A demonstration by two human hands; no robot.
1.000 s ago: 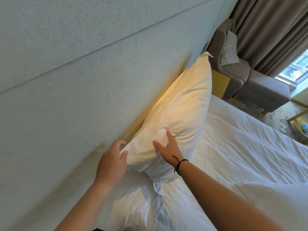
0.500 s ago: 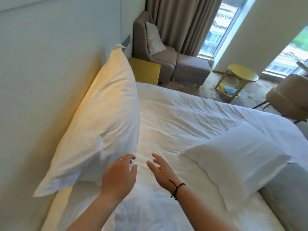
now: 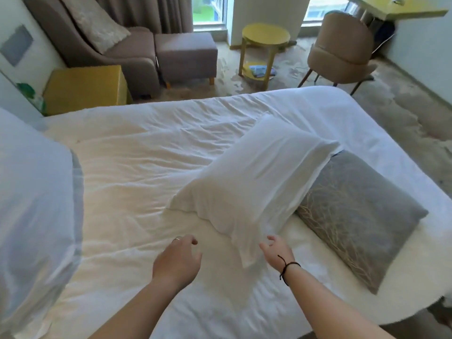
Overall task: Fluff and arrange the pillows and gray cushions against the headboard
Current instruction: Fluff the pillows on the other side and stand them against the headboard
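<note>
L hand (image 3: 177, 261) & R hand (image 3: 278, 250): fingers loose, grasping nothing | I'm nearing rumpled white fabric pillow (image 3: 254, 177) mid-bed | risk: lifting drags grey patterned square cushion (image 3: 359, 214) off bed's R edge.

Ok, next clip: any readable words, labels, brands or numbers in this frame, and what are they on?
No text can be read.
Blue booklet on the yellow round table's lower shelf: any print is too small and blurred.
Gray plate on the wall: nothing legible.
White pillow and gray cushion: no visible labels.
</note>
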